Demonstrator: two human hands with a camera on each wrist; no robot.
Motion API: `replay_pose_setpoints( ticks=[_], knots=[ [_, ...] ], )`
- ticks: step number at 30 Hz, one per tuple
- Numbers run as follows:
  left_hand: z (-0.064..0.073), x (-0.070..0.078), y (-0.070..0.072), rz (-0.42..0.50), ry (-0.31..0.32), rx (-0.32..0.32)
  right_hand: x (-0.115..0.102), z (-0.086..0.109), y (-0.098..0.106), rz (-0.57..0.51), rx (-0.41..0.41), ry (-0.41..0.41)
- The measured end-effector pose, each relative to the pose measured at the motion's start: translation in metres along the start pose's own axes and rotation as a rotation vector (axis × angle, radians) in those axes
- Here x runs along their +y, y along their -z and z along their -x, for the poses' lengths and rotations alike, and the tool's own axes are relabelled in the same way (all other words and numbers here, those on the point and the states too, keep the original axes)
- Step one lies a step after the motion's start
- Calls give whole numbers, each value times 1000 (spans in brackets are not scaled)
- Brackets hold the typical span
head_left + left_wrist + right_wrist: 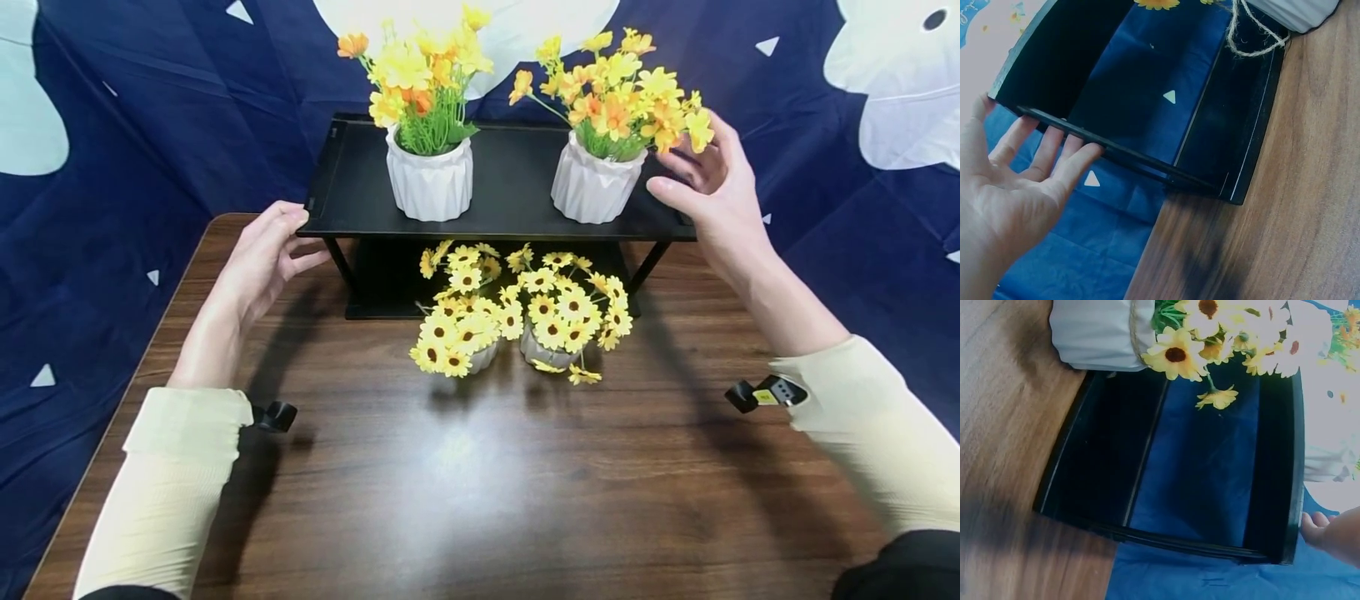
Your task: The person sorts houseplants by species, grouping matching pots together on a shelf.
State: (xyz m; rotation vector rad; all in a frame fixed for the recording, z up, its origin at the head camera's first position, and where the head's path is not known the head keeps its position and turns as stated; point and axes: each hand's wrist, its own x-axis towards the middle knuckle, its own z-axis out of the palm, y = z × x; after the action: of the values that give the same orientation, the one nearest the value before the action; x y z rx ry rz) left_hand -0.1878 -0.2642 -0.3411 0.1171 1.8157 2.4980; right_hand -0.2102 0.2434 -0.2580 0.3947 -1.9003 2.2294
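Note:
A two-level black shelf (510, 187) stands at the back of the table. My left hand (262, 250) holds its left front corner; the fingertips (1094, 149) lie against the side bar, under the upper board. At the right end of that board, my right hand (712, 179) is spread with thumb and fingers apart, partly behind flowers. The nearest white ribbed pot (597, 179) bears orange and yellow flowers (622, 92). A similar pot (430, 179) with flowers (420, 75) stands left of it on the upper board.
In front of the shelf, two smaller pots with yellow dark-centred daisies, left (461, 329) and right (562, 308), stand on the brown wooden table (465, 500). Twine circles the pot (1100, 331) in the right wrist view. Dark blue patterned cloth (187, 100) hangs behind.

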Motion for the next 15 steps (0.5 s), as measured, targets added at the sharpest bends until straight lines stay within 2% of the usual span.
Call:
replay_pose_setpoints(
  ticks=[9,15],
  knots=[
    [0,-1,0,23,-13,-14,-21,13,0,83,123,167],
    [0,0,0,28,-13,-18,-34,25,-10,111,142,368]
  ],
)
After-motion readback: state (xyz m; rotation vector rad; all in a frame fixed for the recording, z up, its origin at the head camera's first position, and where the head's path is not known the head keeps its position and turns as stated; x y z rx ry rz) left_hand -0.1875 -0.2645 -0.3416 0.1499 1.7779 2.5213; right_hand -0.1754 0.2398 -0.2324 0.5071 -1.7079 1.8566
